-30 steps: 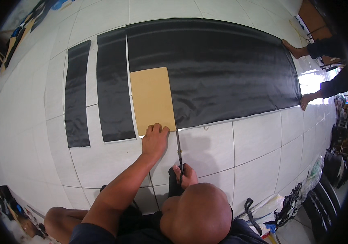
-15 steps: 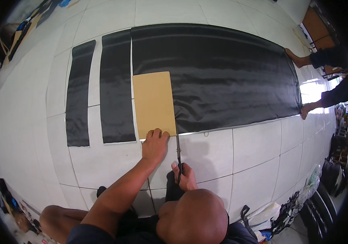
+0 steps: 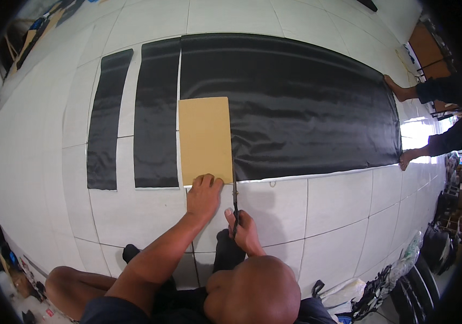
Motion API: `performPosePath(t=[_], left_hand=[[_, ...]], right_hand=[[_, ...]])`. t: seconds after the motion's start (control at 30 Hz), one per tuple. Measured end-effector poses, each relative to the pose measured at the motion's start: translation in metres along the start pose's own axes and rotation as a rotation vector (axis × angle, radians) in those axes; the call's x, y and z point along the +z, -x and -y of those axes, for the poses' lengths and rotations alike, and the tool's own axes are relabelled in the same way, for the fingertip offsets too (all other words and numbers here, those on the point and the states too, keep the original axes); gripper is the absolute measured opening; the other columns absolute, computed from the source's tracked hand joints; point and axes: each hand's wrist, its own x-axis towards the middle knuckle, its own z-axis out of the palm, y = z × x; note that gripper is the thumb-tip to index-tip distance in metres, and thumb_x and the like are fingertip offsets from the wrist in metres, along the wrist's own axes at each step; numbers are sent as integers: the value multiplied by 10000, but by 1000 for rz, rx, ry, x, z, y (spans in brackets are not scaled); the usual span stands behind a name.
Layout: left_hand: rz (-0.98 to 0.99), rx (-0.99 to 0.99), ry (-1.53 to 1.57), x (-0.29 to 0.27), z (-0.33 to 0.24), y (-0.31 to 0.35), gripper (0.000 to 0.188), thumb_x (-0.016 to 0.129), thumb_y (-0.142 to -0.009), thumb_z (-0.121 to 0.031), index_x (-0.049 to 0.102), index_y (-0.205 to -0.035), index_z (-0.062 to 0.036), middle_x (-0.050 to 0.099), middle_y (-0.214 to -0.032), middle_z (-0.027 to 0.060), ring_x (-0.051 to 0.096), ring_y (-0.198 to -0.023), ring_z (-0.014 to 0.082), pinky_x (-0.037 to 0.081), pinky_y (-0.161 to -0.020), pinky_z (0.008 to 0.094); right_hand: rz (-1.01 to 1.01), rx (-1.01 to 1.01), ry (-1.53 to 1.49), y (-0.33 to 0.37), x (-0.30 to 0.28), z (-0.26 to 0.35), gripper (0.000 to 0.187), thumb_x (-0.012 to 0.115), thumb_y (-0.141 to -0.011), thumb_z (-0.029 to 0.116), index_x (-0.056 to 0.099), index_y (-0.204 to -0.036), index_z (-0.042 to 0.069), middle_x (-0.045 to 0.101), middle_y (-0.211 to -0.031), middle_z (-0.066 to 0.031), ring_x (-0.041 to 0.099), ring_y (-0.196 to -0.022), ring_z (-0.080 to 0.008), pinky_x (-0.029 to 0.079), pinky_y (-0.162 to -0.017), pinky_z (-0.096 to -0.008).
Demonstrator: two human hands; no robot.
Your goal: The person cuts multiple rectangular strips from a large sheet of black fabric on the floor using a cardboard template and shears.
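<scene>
A tan rectangular card (image 3: 205, 140) lies on a large sheet of shiny black fabric (image 3: 301, 102), near its left end. My left hand (image 3: 204, 197) rests over the card's near edge, its fingers laid down on it. In my right hand (image 3: 246, 227) is a pair of scissors (image 3: 235, 208), handles gripped and blades pointing away from me. The blades meet the fabric's near edge right beside the card's right side. Two separate black strips, a wider strip (image 3: 157, 119) and a narrower strip (image 3: 109, 121), lie to the left of the card.
White tiles (image 3: 339, 210) form the floor under the fabric. Another person's bare feet (image 3: 401, 89) stand at the fabric's right end. Bags and dark scraps (image 3: 374, 281) are piled at the lower right. More clutter (image 3: 12, 264) lines the lower left edge.
The whole view has shifted slightly. The scissors sit a little farther forward along the card's right side. My left hand stays on the card.
</scene>
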Motion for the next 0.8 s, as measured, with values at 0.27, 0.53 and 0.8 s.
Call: performPosePath(t=[0.27, 0.53, 0.8], left_hand=[[21, -31, -19, 4, -1, 0, 163, 632, -850, -149, 660, -1008, -123, 610, -1074, 93, 606, -1073, 328, 591, -818, 415], [130, 203, -70, -6, -3, 4, 575, 683, -902, -336, 532, -1439, -198, 555, -1159, 181, 536, -1170, 423, 425, -997, 622], [363, 93, -114, -14, -13, -6, 718, 679, -896, -477, 443, -1537, -257, 506, -1259, 188, 464, -1257, 446, 372, -1044, 680]], right_hand=[[-59, -131, 113, -26, 0, -1, 530, 640, -994, 503, 529, -737, 53, 513, -578, -15, 489, -489, -123, 399, -476, -299], [106, 84, -124, -1, -30, 58, 562, 645, -972, 545, 578, -799, 15, 546, -603, -47, 524, -497, -144, 410, -479, -306], [78, 94, -113, 0, -13, 57, 560, 644, -974, 546, 601, -865, -1, 540, -620, -35, 524, -521, -130, 412, -495, -293]])
